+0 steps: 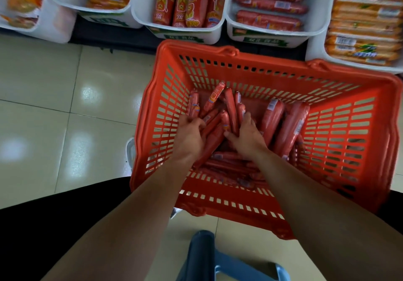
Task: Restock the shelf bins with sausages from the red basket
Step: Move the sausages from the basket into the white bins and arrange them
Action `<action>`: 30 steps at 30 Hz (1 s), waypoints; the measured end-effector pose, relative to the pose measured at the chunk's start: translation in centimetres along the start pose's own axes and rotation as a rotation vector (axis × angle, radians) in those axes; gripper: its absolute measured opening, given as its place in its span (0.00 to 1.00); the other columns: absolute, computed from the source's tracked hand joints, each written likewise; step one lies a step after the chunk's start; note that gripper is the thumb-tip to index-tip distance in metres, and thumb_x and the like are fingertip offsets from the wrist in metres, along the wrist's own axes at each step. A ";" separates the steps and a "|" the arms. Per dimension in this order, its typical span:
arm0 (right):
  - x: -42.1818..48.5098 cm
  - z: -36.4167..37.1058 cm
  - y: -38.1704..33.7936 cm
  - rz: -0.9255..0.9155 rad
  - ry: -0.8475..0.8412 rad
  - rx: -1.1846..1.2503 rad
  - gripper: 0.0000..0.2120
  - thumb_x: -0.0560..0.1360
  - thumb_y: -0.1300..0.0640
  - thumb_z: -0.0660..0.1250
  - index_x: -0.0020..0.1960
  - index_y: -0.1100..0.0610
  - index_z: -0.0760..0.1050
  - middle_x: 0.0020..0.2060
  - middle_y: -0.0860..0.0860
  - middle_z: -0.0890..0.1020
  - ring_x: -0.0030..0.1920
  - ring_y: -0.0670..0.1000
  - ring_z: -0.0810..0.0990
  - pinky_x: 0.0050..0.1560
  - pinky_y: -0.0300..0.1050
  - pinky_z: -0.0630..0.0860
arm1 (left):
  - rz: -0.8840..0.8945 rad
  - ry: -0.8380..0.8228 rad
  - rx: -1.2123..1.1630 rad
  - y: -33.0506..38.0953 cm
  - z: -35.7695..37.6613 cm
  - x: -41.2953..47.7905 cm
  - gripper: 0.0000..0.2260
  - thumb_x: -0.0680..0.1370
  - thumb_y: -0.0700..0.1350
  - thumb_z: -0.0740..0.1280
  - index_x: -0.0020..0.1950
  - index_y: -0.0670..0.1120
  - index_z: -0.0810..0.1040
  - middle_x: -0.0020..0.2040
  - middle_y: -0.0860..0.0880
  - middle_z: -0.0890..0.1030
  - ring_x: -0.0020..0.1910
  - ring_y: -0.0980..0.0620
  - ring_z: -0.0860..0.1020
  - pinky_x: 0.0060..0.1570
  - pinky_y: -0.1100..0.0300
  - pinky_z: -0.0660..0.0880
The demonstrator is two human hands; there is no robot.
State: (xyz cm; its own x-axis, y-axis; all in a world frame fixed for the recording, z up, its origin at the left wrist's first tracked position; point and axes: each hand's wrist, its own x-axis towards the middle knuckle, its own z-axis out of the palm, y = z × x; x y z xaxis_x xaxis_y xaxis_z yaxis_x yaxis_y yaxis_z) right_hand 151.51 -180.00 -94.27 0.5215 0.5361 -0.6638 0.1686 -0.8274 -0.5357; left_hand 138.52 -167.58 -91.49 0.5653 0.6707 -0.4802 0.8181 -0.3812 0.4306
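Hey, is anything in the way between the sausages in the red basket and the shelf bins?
Nothing visible blocks them. The left hand and right hand grip sausages inside the red basket; only its far wall rises between them and the open-topped white bins beyond.

This is a shop, seen at the foot of a grocery shelf. Along the top of the frame runs a row of white bins (136,8), each stocked with one kind of wrapped sausages (192,1), sorted by brand and colour. The orange packs (362,29) at upper right carry barcode stickers (344,40). Green printed labels (265,40) front the bins. A red plastic shopping basket (196,48) with slotted walls stands on the glossy, pale tiled floor (43,84) in the middle of the frame, holding more of the same goods
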 end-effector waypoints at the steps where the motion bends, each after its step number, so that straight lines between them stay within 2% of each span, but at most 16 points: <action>1: -0.2 -0.2 -0.1 -0.005 0.001 0.021 0.47 0.77 0.45 0.68 0.80 0.61 0.41 0.78 0.60 0.57 0.77 0.59 0.60 0.74 0.59 0.61 | -0.013 0.007 0.008 0.3 0.2 -0.2 0.16 0.78 0.43 0.69 0.65 0.49 0.74 0.67 0.45 0.67 0.65 0.44 0.72 0.67 0.49 0.72; 3: 2.1 1.2 0.1 0.022 -0.006 0.071 0.45 0.77 0.46 0.68 0.80 0.60 0.44 0.77 0.59 0.60 0.75 0.60 0.63 0.73 0.57 0.63 | -0.085 0.021 -0.010 -0.7 1.7 1.5 0.25 0.77 0.41 0.69 0.72 0.48 0.67 0.70 0.44 0.66 0.68 0.43 0.70 0.69 0.48 0.70; 5: 2.2 0.9 -0.2 0.026 0.022 0.111 0.39 0.78 0.45 0.67 0.78 0.60 0.50 0.72 0.59 0.68 0.71 0.61 0.69 0.68 0.54 0.68 | -0.094 0.014 -0.041 -0.9 1.6 1.8 0.33 0.76 0.41 0.71 0.78 0.47 0.60 0.69 0.43 0.71 0.68 0.43 0.71 0.71 0.49 0.68; 6: 2.6 0.8 -0.1 0.018 0.043 0.129 0.35 0.78 0.45 0.67 0.75 0.59 0.55 0.68 0.59 0.73 0.67 0.61 0.73 0.63 0.53 0.72 | -0.075 0.001 -0.025 -0.9 1.6 2.1 0.33 0.76 0.44 0.71 0.78 0.47 0.60 0.67 0.43 0.74 0.66 0.43 0.73 0.69 0.49 0.69; 8: 3.1 0.3 -0.2 0.021 0.046 0.144 0.28 0.76 0.44 0.68 0.66 0.57 0.61 0.61 0.56 0.77 0.60 0.59 0.77 0.56 0.50 0.74 | -0.024 -0.004 0.042 -1.0 1.5 2.8 0.24 0.78 0.50 0.69 0.72 0.47 0.68 0.60 0.45 0.79 0.61 0.44 0.76 0.65 0.51 0.72; 10: 3.2 0.0 -0.1 0.018 -0.019 0.137 0.30 0.72 0.44 0.73 0.63 0.54 0.61 0.58 0.54 0.76 0.56 0.56 0.78 0.54 0.51 0.75 | 0.022 0.002 0.080 -1.2 1.2 3.3 0.18 0.79 0.55 0.67 0.65 0.47 0.75 0.57 0.46 0.80 0.59 0.45 0.77 0.61 0.52 0.73; 12: 3.0 -0.1 0.3 0.029 -0.072 0.121 0.32 0.68 0.46 0.77 0.60 0.51 0.60 0.55 0.52 0.76 0.52 0.53 0.79 0.51 0.51 0.77 | 0.053 -0.014 0.094 -1.5 1.0 3.4 0.18 0.81 0.59 0.63 0.61 0.47 0.77 0.56 0.46 0.80 0.57 0.46 0.77 0.59 0.52 0.74; 14: 2.8 -0.4 0.8 0.060 -0.079 0.126 0.29 0.68 0.50 0.77 0.58 0.51 0.60 0.50 0.52 0.79 0.44 0.52 0.81 0.42 0.46 0.77 | 0.055 -0.077 0.161 -1.6 1.1 3.3 0.18 0.81 0.58 0.61 0.60 0.47 0.78 0.58 0.44 0.79 0.59 0.44 0.75 0.61 0.50 0.72; 16: 2.7 -1.1 0.7 0.121 -0.041 0.172 0.27 0.68 0.52 0.76 0.57 0.52 0.63 0.45 0.52 0.80 0.37 0.51 0.82 0.35 0.42 0.74 | 0.064 -0.150 0.253 -1.3 1.6 3.3 0.17 0.82 0.55 0.60 0.64 0.48 0.77 0.64 0.42 0.76 0.64 0.40 0.71 0.68 0.46 0.67; 18: 2.5 -1.5 0.4 0.178 -0.025 0.194 0.27 0.67 0.51 0.76 0.58 0.53 0.65 0.44 0.51 0.80 0.37 0.51 0.82 0.35 0.42 0.74 | 0.046 -0.228 0.209 -0.7 1.7 2.8 0.18 0.82 0.53 0.58 0.70 0.48 0.73 0.70 0.40 0.71 0.71 0.37 0.66 0.72 0.45 0.62; 19: 2.3 -1.5 0.2 0.192 -0.021 0.179 0.27 0.67 0.50 0.76 0.58 0.53 0.65 0.44 0.50 0.80 0.38 0.51 0.82 0.36 0.43 0.75 | 0.029 -0.262 0.166 -0.5 1.5 2.5 0.19 0.83 0.52 0.59 0.71 0.47 0.71 0.71 0.41 0.71 0.72 0.38 0.66 0.72 0.46 0.63; 23: 0.9 -1.2 0.4 0.186 0.043 0.107 0.27 0.67 0.49 0.76 0.58 0.53 0.64 0.45 0.50 0.79 0.42 0.52 0.80 0.44 0.47 0.76 | -0.009 -0.275 0.105 -0.5 0.7 2.3 0.19 0.83 0.53 0.61 0.71 0.47 0.71 0.66 0.43 0.76 0.65 0.41 0.75 0.65 0.48 0.71; 27: -0.6 -1.4 0.8 0.154 0.150 0.059 0.28 0.69 0.49 0.74 0.59 0.55 0.62 0.46 0.50 0.76 0.43 0.54 0.76 0.43 0.46 0.71 | -0.066 -0.287 0.004 -0.3 0.4 4.1 0.19 0.82 0.56 0.61 0.71 0.50 0.73 0.67 0.44 0.76 0.66 0.42 0.74 0.67 0.50 0.69; 30: -1.8 -1.4 1.2 0.171 0.256 0.002 0.31 0.67 0.46 0.74 0.61 0.56 0.62 0.46 0.51 0.75 0.42 0.55 0.75 0.44 0.47 0.71 | -0.090 -0.338 -0.019 -0.2 1.3 5.2 0.22 0.82 0.60 0.58 0.72 0.51 0.72 0.68 0.44 0.77 0.68 0.41 0.73 0.71 0.48 0.66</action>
State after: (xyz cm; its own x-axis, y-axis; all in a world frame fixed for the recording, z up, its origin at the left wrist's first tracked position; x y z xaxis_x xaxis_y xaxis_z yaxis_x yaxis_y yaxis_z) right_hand 151.99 -182.21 -93.04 0.7361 0.3296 -0.5912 0.0589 -0.9013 -0.4291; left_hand 141.47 -164.82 -95.01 0.4968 0.4514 -0.7412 0.8658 -0.3165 0.3875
